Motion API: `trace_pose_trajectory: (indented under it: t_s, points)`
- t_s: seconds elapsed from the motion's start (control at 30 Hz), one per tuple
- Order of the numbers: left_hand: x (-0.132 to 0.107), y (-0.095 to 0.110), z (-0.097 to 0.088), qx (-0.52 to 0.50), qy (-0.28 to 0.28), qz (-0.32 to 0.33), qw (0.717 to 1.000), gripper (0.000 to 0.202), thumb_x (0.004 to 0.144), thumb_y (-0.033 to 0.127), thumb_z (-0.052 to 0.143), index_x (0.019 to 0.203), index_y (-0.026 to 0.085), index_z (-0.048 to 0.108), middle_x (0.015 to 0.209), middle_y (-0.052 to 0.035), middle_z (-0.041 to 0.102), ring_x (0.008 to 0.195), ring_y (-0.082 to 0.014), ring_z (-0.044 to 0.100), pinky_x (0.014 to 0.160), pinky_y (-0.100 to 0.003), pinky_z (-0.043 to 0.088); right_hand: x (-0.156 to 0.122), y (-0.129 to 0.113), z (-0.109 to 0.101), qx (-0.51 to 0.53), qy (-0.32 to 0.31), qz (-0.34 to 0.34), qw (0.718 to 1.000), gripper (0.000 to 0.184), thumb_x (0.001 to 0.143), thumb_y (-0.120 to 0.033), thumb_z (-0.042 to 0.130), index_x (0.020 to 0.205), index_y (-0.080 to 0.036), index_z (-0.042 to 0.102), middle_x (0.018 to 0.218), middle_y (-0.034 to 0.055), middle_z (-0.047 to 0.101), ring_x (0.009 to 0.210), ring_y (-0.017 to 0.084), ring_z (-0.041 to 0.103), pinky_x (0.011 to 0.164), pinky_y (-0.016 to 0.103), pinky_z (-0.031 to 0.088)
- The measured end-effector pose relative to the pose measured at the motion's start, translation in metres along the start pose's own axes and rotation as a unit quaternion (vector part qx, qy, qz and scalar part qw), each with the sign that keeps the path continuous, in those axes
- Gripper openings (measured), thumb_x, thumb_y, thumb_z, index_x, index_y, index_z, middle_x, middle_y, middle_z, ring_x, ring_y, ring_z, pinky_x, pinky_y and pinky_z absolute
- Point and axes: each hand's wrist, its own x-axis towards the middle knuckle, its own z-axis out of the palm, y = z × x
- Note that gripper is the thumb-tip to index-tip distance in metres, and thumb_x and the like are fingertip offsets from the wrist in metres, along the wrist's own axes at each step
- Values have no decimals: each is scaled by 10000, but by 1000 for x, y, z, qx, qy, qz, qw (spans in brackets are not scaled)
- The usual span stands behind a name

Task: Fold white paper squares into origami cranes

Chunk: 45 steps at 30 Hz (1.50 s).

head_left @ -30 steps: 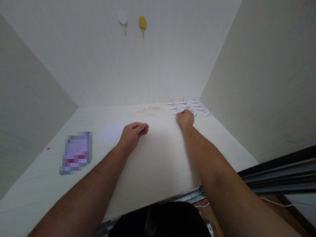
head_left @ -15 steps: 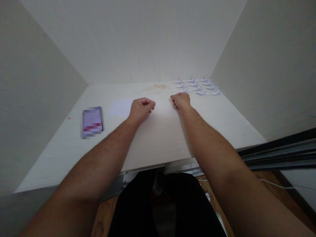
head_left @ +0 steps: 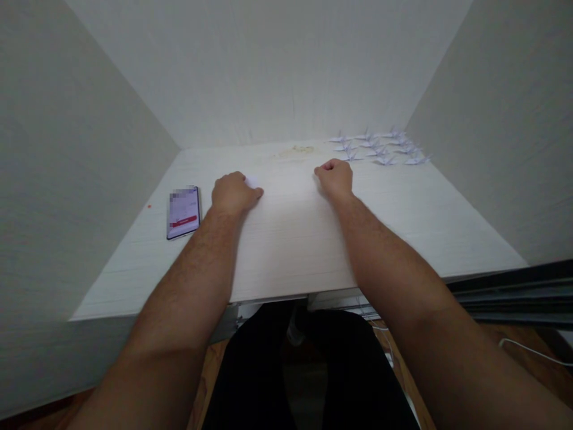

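Observation:
My left hand [head_left: 235, 192] lies over a small white sheet of paper [head_left: 251, 180], which shows between its fingers and thumb. The thumb stands apart at the sheet's right side; most of the sheet and the fingertips are hidden under the hand. To the right, my right hand [head_left: 336, 179] rests on the tabletop with its fingers curled and the thumb brought close to the index finger. Nothing shows in it. Just beyond this hand sit several folded white paper cranes [head_left: 378, 149], in rows at the back right.
A phone [head_left: 183, 214] with a lit screen lies left of my left forearm. Pale walls close in the white table [head_left: 290, 245] at the back and sides. A small orange-red dot [head_left: 149, 206] and a yellowish stain [head_left: 302, 149] mark its top. Cables [head_left: 532, 352] run along the floor.
My left hand has moved left from near the middle onto the white sheet, its thumb now spread. My right hand stays near the cranes. The view has shifted slightly left.

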Motion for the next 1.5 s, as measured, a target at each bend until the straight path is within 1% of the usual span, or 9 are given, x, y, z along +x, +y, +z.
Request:
trace_pose_trajectory:
  t_s: [0.17, 0.33, 0.47, 0.6, 0.93, 1.1, 1.2, 1.37, 1.5]
  points:
    - [-3, 6, -1, -14, -5, 9, 1000, 420, 616, 288, 787, 993, 130, 690, 1134, -230, 666, 1199, -455, 554, 1049, -582, 403, -2, -4, 1, 0, -1, -6, 1000, 61, 729, -245, 647, 697, -196, 629, 713, 13, 639, 734, 176, 591, 797, 330, 481]
    - [-2, 4, 3, -23, 15, 20, 999, 292, 589, 239, 803, 856, 163, 711, 1004, -197, 696, 1145, -438, 585, 1026, -566, 427, -3, -5, 0, -16, -9, -8, 1000, 64, 746, -253, 632, 726, -192, 637, 757, 29, 661, 771, 187, 607, 810, 342, 487]
    - [3, -1, 9, -47, 36, 35, 998, 303, 554, 303, 856, 778, 187, 688, 906, -170, 691, 1120, -419, 582, 1006, -547, 434, -5, -6, -1, -27, -15, -10, 999, 57, 751, -245, 625, 727, -195, 638, 757, 34, 667, 771, 191, 612, 801, 340, 488]
    - [3, 1, 10, -37, 33, 35, 998, 356, 548, 375, 869, 771, 189, 662, 940, -177, 685, 1056, -396, 587, 982, -554, 434, -7, -7, -2, -40, -22, -16, 999, 52, 756, -240, 622, 735, -196, 641, 763, 40, 675, 777, 195, 613, 792, 335, 488]
    - [-1, 9, 12, -39, 24, 46, 998, 214, 627, 294, 805, 759, 199, 666, 905, -165, 677, 1073, -386, 586, 979, -534, 435, -7, -6, -1, -57, -17, -20, 998, 63, 755, -257, 641, 741, -198, 659, 794, 51, 690, 810, 211, 623, 794, 338, 489]
    - [-4, 14, 9, -21, 10, 30, 999, 120, 729, 269, 676, 778, 161, 697, 895, -184, 686, 991, -371, 619, 960, -516, 438, -9, -8, -4, -58, -11, -22, 998, 61, 752, -239, 642, 706, -199, 645, 760, 43, 681, 796, 204, 616, 778, 326, 481]
    - [-4, 15, 9, 0, 9, 21, 1000, 146, 750, 216, 603, 796, 136, 715, 891, -201, 687, 987, -380, 620, 955, -513, 439, -9, -9, -4, -60, -13, -17, 998, 59, 754, -241, 639, 713, -198, 646, 757, 43, 683, 774, 199, 612, 766, 325, 482]
    - [0, 11, 8, -6, 55, 5, 998, 178, 773, 207, 575, 865, 147, 716, 895, -186, 691, 1034, -374, 602, 975, -490, 432, -9, -9, -4, -64, -11, -18, 998, 57, 748, -247, 639, 715, -203, 655, 746, 36, 682, 755, 198, 608, 763, 330, 485]
    - [-2, 15, 0, -50, 134, 1, 990, 168, 861, 242, 534, 904, 160, 674, 927, -163, 684, 1073, -352, 588, 994, -473, 413, -9, -6, -3, -47, 0, -28, 998, 69, 734, -248, 653, 680, -206, 649, 701, 21, 661, 726, 192, 595, 759, 333, 479]
